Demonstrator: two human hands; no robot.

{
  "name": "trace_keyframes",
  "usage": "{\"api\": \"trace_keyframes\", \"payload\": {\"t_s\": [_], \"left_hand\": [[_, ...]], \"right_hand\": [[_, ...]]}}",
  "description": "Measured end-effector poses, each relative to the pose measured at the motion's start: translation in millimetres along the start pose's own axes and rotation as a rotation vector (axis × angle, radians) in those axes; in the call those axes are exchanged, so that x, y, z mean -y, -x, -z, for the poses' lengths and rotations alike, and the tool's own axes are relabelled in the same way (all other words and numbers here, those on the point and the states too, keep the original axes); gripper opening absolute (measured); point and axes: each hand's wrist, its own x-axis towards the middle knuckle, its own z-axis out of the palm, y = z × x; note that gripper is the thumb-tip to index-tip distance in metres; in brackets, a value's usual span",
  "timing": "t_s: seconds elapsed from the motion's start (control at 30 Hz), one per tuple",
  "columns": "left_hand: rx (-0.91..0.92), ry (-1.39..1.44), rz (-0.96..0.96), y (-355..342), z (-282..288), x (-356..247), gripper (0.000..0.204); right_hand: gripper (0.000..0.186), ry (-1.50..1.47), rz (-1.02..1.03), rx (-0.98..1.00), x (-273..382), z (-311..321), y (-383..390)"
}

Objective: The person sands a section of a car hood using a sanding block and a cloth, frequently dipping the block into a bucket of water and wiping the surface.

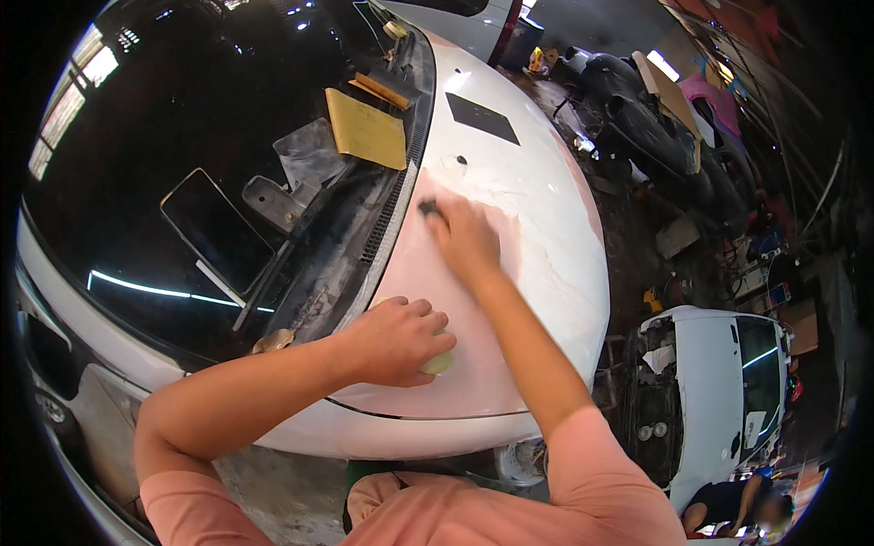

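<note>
A car's white hood (555,246) lies in front of me, its near part covered with a smooth pinkish patch (473,355). My left hand (401,338) is closed over a pale yellow-green block (440,365) like a sponge, resting on this patch. Farther up, my right hand (466,238) presses on the hood near the windshield edge, slightly blurred. A small dark piece (428,207) pokes out from its fingertips; its kind is not clear. Beyond that hand lies a black rectangular sheet (482,118), like sandpaper, on white paint.
A phone (218,232), a yellow sheet (366,129) and a clear plastic piece (308,153) lie on or by the windshield. Black car parts (628,118) are piled beyond the hood. At right stands another white car (706,391), with a person (728,505) near it.
</note>
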Motion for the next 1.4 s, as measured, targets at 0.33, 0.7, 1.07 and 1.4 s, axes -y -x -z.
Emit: {"api": "trace_keyframes", "payload": {"t_s": [0.33,0.7,1.07,1.4], "left_hand": [[-0.088,0.028,0.053,-16,10,-10,0.041],[-0.583,0.520,0.557,-8,29,26,0.030],[-0.335,0.966,0.430,-143,-55,-177,0.063],[0.271,0.851,0.359,-85,-181,-287,0.033]], "right_hand": [[0.032,0.171,-0.260,-0.063,-13,-7,-43],[0.043,-0.048,-0.357,-0.068,90,26,86],[0.079,-1.835,-0.426,-0.607,-6,153,271],[0.069,-1.167,-1.393,-0.704,-270,117,644]]}}
